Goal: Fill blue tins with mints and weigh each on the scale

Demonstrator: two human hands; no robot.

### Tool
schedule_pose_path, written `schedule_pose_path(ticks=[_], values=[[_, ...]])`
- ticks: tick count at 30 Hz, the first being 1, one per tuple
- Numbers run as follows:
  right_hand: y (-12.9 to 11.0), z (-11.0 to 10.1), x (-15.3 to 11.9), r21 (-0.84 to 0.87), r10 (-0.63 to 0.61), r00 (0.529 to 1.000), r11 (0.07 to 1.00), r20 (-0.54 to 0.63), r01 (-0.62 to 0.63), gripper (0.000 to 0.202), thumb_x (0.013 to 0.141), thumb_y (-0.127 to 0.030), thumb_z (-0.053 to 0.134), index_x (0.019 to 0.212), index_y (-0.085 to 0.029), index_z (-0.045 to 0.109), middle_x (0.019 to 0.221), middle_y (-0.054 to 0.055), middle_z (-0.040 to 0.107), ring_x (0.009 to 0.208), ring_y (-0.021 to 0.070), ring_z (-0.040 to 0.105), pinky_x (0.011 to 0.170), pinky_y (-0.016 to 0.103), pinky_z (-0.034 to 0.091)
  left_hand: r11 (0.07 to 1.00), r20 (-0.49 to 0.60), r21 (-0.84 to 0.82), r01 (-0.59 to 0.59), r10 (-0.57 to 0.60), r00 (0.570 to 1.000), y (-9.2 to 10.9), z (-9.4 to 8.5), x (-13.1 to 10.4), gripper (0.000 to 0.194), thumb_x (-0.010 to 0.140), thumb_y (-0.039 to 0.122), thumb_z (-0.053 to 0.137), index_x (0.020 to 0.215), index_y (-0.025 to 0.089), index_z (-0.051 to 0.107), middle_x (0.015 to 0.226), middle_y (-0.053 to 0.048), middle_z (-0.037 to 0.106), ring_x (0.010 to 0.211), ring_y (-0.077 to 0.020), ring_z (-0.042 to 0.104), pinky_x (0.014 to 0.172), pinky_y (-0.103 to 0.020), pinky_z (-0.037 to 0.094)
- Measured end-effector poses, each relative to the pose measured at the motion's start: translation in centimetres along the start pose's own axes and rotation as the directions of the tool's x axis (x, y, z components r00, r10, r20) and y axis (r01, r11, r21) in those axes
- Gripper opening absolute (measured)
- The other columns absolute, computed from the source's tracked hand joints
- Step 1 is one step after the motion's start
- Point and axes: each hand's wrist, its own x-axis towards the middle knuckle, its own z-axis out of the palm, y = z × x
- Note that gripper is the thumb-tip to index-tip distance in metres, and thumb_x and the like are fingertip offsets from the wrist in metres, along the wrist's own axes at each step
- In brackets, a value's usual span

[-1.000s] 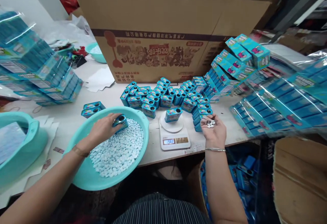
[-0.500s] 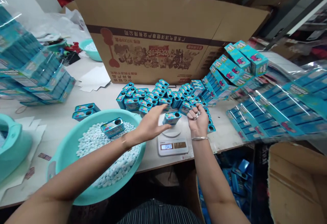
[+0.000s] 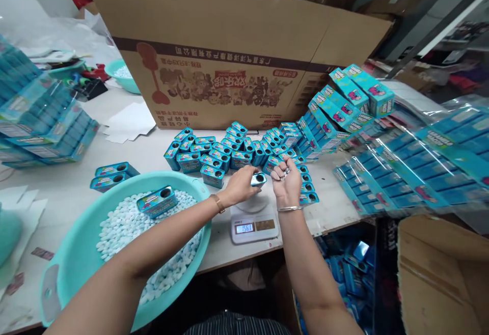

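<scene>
My left hand [image 3: 241, 186] is closed around a small blue tin [image 3: 259, 178] with a round hole in its top, at the white digital scale [image 3: 254, 229]. Whether the tin still touches the scale's round pan [image 3: 252, 202] is hidden by my fingers. The display shows 156.1. My right hand [image 3: 286, 182] is curled, palm up, around several small white candies [image 3: 284, 173], just right of the tin. Left of the scale, a large turquoise basin [image 3: 69, 253] holds many pale candies [image 3: 126, 220], with another blue tin [image 3: 157, 201] lying on them.
Rows of open blue tins [image 3: 212, 175] stand behind the scale, before a large cardboard box [image 3: 229, 29]. Two tins [image 3: 110, 175] stand left of the basin. Wrapped blue packs [image 3: 412, 157] are stacked at right. A carton of blue tins [image 3: 351, 269] sits below the table edge.
My left hand has moved from hovering open beside the tin on the scale to gripping it. The right hand stays curled around the candies. The whole view has shifted slightly.
</scene>
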Motion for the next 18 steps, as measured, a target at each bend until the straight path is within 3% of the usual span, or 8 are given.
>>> schedule_pose_path(ticks=[2,5,8,11,13,16,18], values=[[-0.2,-0.9,-0.3,0.055,0.007,0.999,0.999,-0.048,-0.004,0.013,0.088,-0.018,0.049,0.076,-0.02,0.049,0.048,-0.013,0.034,0.034,0.0031,0.029,0.034,0.012,0.027,0.999,0.001,0.012,0.04,-0.04,0.999,-0.4,0.0,-0.5,0.046,0.074,0.029,0.07,0.116,0.018,0.056,0.117,-0.009,0.064,0.106,-0.0269,0.063,0.088,-0.035,0.05],[0.0,-2.5,-1.3,0.141,0.058,0.981,0.99,-0.185,-0.032,0.015,0.088,-0.016,0.05,0.073,-0.02,0.049,0.05,-0.01,0.045,0.04,0.0037,0.044,0.045,0.014,0.044,0.998,0.006,0.03,0.06,-0.06,0.998,-0.3,-0.8,-1.1,0.038,0.077,0.026,0.066,0.112,0.019,0.057,0.109,-0.007,0.066,0.098,-0.0247,0.065,0.081,-0.033,0.05],[1.0,-4.0,-2.5,0.218,0.183,0.942,0.968,-0.282,-0.123,0.019,0.088,-0.012,0.047,0.07,-0.019,0.051,0.055,-0.007,0.056,0.05,0.0067,0.057,0.061,0.023,0.056,0.99,-0.047,0.126,-0.06,0.066,0.997,1.5,-3.1,-1.4,0.037,0.077,0.018,0.062,0.114,0.021,0.058,0.109,-0.006,0.064,0.095,-0.0226,0.063,0.079,-0.033,0.048],[2.3,-4.8,-3.3,0.272,0.268,0.931,0.942,-0.249,-0.198,0.018,0.087,-0.013,0.047,0.071,-0.019,0.055,0.061,-0.003,0.063,0.059,0.0108,0.065,0.067,0.03,0.059,0.915,-0.054,0.326,-0.236,0.267,0.962,4.6,-5.4,-1.3,0.029,0.08,0.012,0.056,0.108,0.019,0.061,0.104,-0.008,0.063,0.099,-0.0247,0.059,0.082,-0.037,0.044],[3.2,-4.9,-3.3,0.299,0.261,0.943,0.934,-0.205,-0.194,0.016,0.086,-0.016,0.049,0.073,-0.019,0.058,0.063,-0.002,0.066,0.063,0.0123,0.067,0.065,0.029,0.058,0.828,0.058,0.444,-0.341,0.353,0.934,6.5,-6.0,-1.1,0.022,0.084,0.007,0.049,0.097,0.016,0.064,0.098,-0.01,0.062,0.1,-0.0262,0.057,0.082,-0.04,0.042],[4.2,-4.7,-2.9,0.306,0.229,0.963,0.935,-0.143,-0.177,0.014,0.084,-0.017,0.052,0.071,-0.019,0.058,0.063,-0.002,0.066,0.059,0.012,0.066,0.058,0.025,0.055,0.74,0.252,0.511,-0.437,0.357,0.899,8.1,-5.6,-0.9,0.024,0.085,0.002,0.043,0.087,0.014,0.064,0.094,-0.012,0.061,0.097,-0.0266,0.056,0.078,-0.04,0.04],[4.6,-4.6,-2.5,0.299,0.241,0.964,0.933,-0.111,-0.198,0.014,0.083,-0.016,0.054,0.069,-0.019,0.057,0.061,-0.002,0.066,0.057,0.0122,0.065,0.056,0.024,0.053,0.729,0.256,0.527,-0.436,0.353,0.9,8.4,-5.2,-0.9,0.022,0.083,0.002,0.045,0.088,0.014,0.064,0.094,-0.012,0.06,0.096,-0.0267,0.055,0.075,-0.039,0.04]])
